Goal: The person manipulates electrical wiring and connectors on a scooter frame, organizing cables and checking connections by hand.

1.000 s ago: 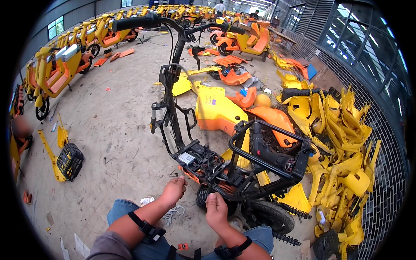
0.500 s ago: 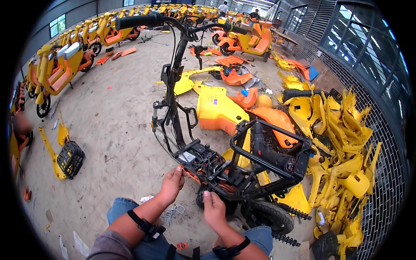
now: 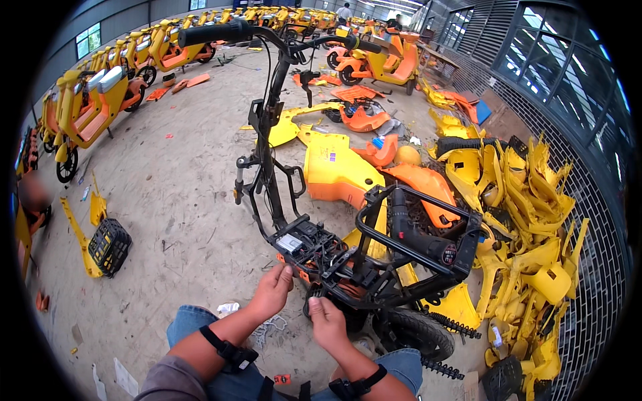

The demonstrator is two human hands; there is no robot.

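- Stripped scooter frame (image 3: 348,260) stands on the concrete floor (image 3: 180,194), right in front of the person's knees; black, panels off, wiring exposed on the deck.
- Left hand (image 3: 273,292) at the near-left edge of the frame's deck, fingertips pinched on something small at the orange trim (image 3: 299,270); can't tell what it is.
- Right hand (image 3: 326,322) just right of it, at the lower edge of the frame by the wheel (image 3: 414,332), fingers curled; can't tell if it grips anything.
- Risk: fingers sit among loose wires and sharp bracket edges, so a slip likely means a cut or a snagged wire.
- Risk: frame looks propped only; a hard pull could tip it toward the pile of yellow panels (image 3: 528,220) on its right.
- Risk: a small part dropped here could get lost in the scraps (image 3: 267,329) on the floor under the frame.
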